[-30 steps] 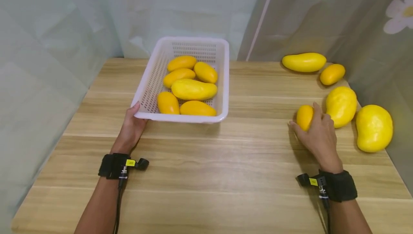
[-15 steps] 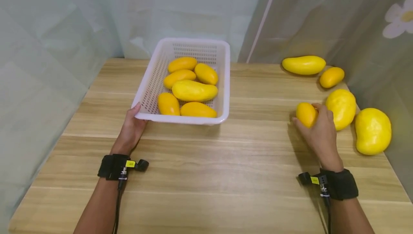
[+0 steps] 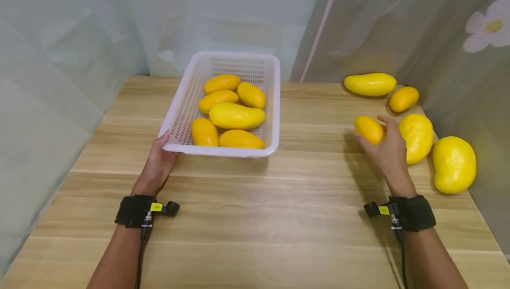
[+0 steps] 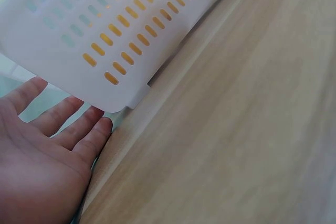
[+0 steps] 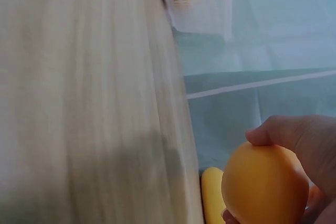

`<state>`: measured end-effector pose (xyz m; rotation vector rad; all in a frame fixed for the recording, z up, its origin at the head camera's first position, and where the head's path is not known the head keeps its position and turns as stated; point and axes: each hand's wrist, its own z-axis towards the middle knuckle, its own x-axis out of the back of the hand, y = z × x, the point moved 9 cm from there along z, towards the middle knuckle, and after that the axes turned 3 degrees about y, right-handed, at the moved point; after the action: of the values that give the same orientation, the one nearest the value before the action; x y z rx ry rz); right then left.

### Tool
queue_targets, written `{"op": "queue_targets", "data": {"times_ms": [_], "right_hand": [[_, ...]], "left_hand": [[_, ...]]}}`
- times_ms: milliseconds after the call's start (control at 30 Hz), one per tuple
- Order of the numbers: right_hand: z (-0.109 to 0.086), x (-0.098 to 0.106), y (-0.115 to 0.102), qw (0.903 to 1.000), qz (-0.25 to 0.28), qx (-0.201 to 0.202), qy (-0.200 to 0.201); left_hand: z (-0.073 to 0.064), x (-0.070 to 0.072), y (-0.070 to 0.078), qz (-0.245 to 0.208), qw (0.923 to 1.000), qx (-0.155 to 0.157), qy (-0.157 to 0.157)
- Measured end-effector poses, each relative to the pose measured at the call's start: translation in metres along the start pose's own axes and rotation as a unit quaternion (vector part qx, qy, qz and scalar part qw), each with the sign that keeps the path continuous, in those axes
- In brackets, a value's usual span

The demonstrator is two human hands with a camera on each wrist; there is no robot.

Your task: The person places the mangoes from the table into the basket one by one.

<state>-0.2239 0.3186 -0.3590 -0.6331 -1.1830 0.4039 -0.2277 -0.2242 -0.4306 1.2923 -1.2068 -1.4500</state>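
In the head view my right hand (image 3: 387, 154) holds a small orange-yellow mango (image 3: 368, 129), lifted above the table with a shadow below it. The right wrist view shows the thumb pressed on this mango (image 5: 264, 187). At the left, my left hand (image 3: 156, 165) grips the near left corner of a white plastic basket (image 3: 219, 151), thumb on the rim. Seen from the left wrist, its fingers (image 4: 90, 137) reach the outside of the perforated basket wall (image 4: 58, 59). Inside the basket lie several small mangoes (image 3: 241, 139) and a longer yellow mango (image 3: 237, 116).
Two large yellow mangoes (image 3: 454, 165) lie beyond the right hand. At the back right edge of the wooden table (image 3: 279, 222) are a long yellow mango (image 3: 370, 84) and a small mango (image 3: 404, 99). Curtain-like sheets (image 3: 223, 14) stand behind the table.
My right hand has picked the small mango up off the table and moved it slightly left and away from the large mangoes. The left hand stays at the basket corner.
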Motion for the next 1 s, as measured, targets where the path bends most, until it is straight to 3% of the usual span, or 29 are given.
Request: {"op": "queue_targets", "data": {"times_ms": [400,700,1000], "right_hand": [[0.018,-0.001,-0.012,0.9998,-0.018,0.009,-0.005],[0.033,0.018,-0.026,0.9997,-0.022,0.004,0.006],[0.031,0.033,-0.026,0.9991,0.011,-0.040,-0.006]], "left_hand": [[-0.003,0.004,0.003,0.004,1.0000,0.003,0.008],[-0.001,0.000,0.000,-0.004,0.9999,-0.009,-0.004],[-0.002,0.001,0.002,0.002,0.9999,-0.013,-0.001]]}}
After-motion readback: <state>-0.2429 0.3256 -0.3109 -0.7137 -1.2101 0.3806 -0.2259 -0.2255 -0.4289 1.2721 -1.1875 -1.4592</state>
